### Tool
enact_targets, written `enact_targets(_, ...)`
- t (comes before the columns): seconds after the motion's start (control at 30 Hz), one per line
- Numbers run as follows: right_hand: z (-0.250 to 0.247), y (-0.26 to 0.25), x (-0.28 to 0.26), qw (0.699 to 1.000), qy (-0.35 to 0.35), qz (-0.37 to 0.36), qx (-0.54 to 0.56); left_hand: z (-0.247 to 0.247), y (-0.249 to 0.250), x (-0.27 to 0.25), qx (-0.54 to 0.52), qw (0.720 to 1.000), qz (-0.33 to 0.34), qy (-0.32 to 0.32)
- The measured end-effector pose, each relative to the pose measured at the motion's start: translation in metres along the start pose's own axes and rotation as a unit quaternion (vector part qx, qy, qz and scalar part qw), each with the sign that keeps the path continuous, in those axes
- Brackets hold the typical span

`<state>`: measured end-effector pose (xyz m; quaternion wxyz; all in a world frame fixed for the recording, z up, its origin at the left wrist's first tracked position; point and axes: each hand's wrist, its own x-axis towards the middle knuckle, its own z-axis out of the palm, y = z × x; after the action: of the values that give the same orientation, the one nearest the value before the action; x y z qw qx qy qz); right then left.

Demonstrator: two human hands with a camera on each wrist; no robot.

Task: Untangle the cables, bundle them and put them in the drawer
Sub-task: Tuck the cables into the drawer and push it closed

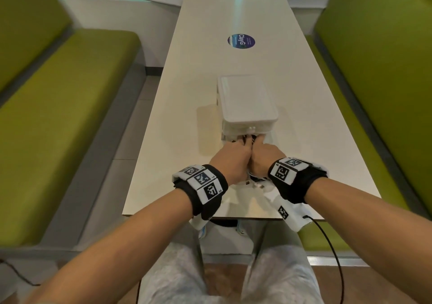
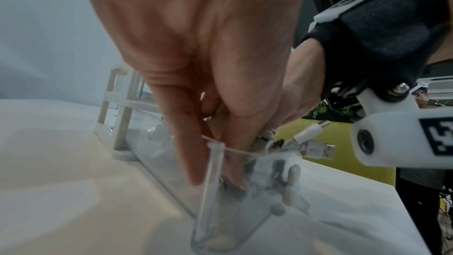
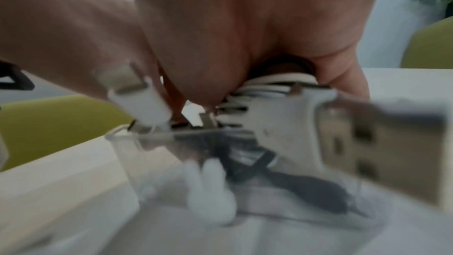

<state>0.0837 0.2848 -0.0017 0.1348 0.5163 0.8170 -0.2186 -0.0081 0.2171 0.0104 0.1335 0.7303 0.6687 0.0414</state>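
Both hands meet at the near end of a small white drawer unit [image 1: 247, 102] that stands in the middle of a long pale table [image 1: 187, 81]. The unit's bottom drawer [image 2: 220, 191], clear plastic, is pulled out toward the person, and the hands reach down into its open top.

The left hand [image 1: 230, 161] sits just left of the right hand [image 1: 264, 156], the two touching side by side. In the left wrist view the left hand's fingers [image 2: 186, 143] point down, long and nearly straight, with the tips dipping past the drawer's clear rim; one finger runs down the outside of the front wall. They press on the bundle of cables [image 3: 269, 88] rather than wrap it.

The right hand curls around the coiled white cables: in the right wrist view several white loops lie pinched between thumb and fingers, directly under the palm. Two USB plugs [image 2: 316, 149] stick out of the bundle on its right side, above the drawer rim. A dark cable [image 3: 282, 170] lies lower, inside the drawer, seen blurred through the clear front wall. So the bundle sits half in the drawer, its top at the rim and in the right hand's grasp.

Green benches [image 1: 58, 116] flank the table on both sides, and a round blue sticker [image 1: 241, 41] lies on the far part of the tabletop.
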Motion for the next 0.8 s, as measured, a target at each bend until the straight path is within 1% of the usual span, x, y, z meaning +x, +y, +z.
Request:
enact_targets(0.1,-0.011,-0.005,-0.001,0.999,-0.046,-0.001,-0.011,-0.004,0.001,0.003,-0.01,1.0,-0.009,-0.015)
enact_targets(0.17,-0.019,-0.003,-0.002,0.997,-0.074,-0.006,0.002,-0.004,0.004,0.003,-0.003,0.999,-0.019,-0.028)
enact_targets(0.27,-0.026,0.009,-0.004,0.985,-0.135,-0.046,0.1,-0.006,0.011,0.003,0.019,0.999,-0.026,-0.031)
enact_targets(0.3,-0.026,0.014,-0.006,0.98,-0.147,-0.061,0.117,-0.005,0.011,0.003,0.025,0.999,-0.028,-0.03)
enact_targets(0.37,-0.023,0.018,-0.011,0.985,-0.133,-0.053,0.101,-0.004,0.011,0.002,0.033,0.998,-0.034,-0.032)
enact_targets(0.5,-0.012,0.017,-0.021,0.996,-0.062,-0.033,0.056,-0.003,0.016,0.0,0.045,0.997,-0.047,-0.042)
enact_targets(0.63,-0.004,0.013,-0.02,0.998,-0.026,-0.01,0.055,0.001,0.018,-0.006,0.041,0.998,-0.05,-0.025)
enact_targets(0.8,-0.001,0.004,-0.01,0.996,0.008,0.041,0.085,0.007,0.012,-0.013,-0.006,0.999,-0.038,-0.008)
